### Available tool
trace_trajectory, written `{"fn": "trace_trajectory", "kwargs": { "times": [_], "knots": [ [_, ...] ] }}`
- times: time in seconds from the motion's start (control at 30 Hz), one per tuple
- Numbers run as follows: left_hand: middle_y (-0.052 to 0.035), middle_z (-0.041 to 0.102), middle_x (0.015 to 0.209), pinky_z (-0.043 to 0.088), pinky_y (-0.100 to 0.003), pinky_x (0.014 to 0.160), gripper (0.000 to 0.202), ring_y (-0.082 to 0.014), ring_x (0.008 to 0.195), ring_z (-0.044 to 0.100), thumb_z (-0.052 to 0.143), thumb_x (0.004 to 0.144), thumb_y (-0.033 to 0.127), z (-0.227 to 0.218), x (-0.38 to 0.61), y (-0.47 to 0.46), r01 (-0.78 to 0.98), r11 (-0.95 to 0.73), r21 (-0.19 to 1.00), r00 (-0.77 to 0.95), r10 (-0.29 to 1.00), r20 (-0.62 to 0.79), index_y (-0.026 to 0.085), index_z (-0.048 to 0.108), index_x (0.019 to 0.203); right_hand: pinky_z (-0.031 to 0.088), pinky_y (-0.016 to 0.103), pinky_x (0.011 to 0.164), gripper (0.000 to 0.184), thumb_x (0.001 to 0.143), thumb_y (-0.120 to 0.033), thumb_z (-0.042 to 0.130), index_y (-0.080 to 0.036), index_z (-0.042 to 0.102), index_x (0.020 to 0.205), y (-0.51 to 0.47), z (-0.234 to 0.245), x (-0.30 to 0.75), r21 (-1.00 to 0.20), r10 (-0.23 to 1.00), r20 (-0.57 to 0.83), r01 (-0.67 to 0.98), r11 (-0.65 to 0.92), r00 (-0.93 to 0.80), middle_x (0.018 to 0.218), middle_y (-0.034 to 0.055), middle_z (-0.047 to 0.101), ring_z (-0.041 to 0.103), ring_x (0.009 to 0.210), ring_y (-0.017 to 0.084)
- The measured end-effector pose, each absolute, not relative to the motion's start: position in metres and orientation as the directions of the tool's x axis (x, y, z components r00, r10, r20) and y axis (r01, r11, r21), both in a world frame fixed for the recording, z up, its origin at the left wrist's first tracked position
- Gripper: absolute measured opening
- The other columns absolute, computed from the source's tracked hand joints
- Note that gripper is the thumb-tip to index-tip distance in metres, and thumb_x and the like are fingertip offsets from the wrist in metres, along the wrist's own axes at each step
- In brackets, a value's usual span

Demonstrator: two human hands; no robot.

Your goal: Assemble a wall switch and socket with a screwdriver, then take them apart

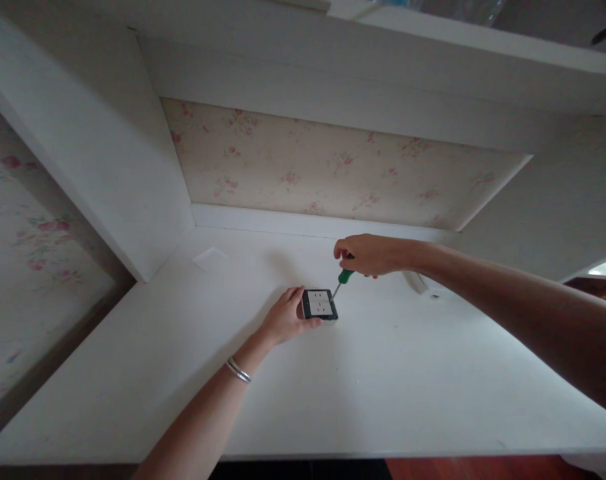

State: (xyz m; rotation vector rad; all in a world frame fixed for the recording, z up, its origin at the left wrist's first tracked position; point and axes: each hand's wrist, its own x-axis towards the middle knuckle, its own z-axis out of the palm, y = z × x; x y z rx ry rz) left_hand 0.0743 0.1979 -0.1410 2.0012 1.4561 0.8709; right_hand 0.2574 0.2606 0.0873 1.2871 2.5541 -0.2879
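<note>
A wall socket (319, 303) with a white face and a dark border lies face up on the white desk. My left hand (289, 317) grips it from the left, thumb along the near edge and fingers at the far left corner. In my right hand (363, 255) is a screwdriver (345, 276) with a green and black handle, held at a slant. Its metal shaft points down to the socket's right edge, and the tip meets the dark border there. Whether the tip sits in a screw is too small to tell.
A flat white square frame (210, 259) lies on the desk (283, 400) at the back left. Behind my right forearm is a white object (423, 285), partly hidden. A shelf (463, 40) overhangs the desk, and a white side panel (107, 133) stands at left.
</note>
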Motion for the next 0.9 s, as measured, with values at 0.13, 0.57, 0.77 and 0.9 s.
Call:
{"fn": "trace_trajectory", "kwargs": {
  "times": [0.13, 0.57, 0.77, 0.9],
  "knots": [
    [-0.0112, 0.039, 0.139, 0.033, -0.039, 0.108, 0.089, -0.0287, 0.128, 0.038, 0.066, 0.068, 0.063, -0.1421, 0.0742, 0.1988, 0.614, -0.297, 0.731, 0.224, 0.954, 0.199, 0.018, 0.035, 0.139, 0.044, 0.027, 0.06, 0.039, 0.075, -0.037, 0.059, -0.019, 0.057, 0.11, 0.265, 0.0832, 0.258, -0.029, 0.74, -0.277, 0.775, 0.631, -0.613, 0.096, 0.0084, 0.067, 0.064, 0.071, 0.02],
    [-0.0118, 0.041, 0.137, 0.033, -0.037, 0.108, 0.089, -0.0274, 0.127, 0.039, 0.067, 0.068, 0.062, -0.143, 0.075, 0.1994, 0.625, -0.314, 0.715, 0.226, 0.949, 0.219, 0.016, 0.036, 0.138, 0.042, 0.028, 0.062, 0.029, 0.087, -0.037, 0.042, -0.019, 0.061, 0.1, 0.2617, 0.0851, 0.2534, 0.005, 0.753, -0.297, 0.788, 0.616, -0.587, 0.084, 0.0061, 0.068, 0.063, 0.066, 0.018],
    [-0.0112, 0.04, 0.138, 0.033, -0.038, 0.108, 0.087, -0.028, 0.128, 0.038, 0.067, 0.069, 0.061, -0.1423, 0.0745, 0.1988, 0.616, -0.313, 0.723, 0.23, 0.949, 0.216, 0.018, 0.036, 0.138, 0.042, 0.028, 0.067, 0.026, 0.077, -0.033, 0.056, -0.022, 0.063, 0.1, 0.2617, 0.086, 0.2539, 0.065, 0.678, -0.274, 0.69, 0.721, -0.682, 0.097, 0.0081, 0.065, 0.061, 0.084, 0.022],
    [-0.0111, 0.041, 0.138, 0.033, -0.038, 0.108, 0.087, -0.0281, 0.128, 0.038, 0.067, 0.069, 0.061, -0.1433, 0.0745, 0.1993, 0.609, -0.313, 0.729, 0.226, 0.949, 0.218, 0.017, 0.037, 0.138, 0.041, 0.028, 0.065, 0.025, 0.086, -0.029, 0.043, -0.02, 0.063, 0.099, 0.2613, 0.0861, 0.2558, 0.067, 0.705, -0.267, 0.718, 0.693, -0.656, 0.092, 0.0082, 0.066, 0.061, 0.079, 0.02]
  ]
}}
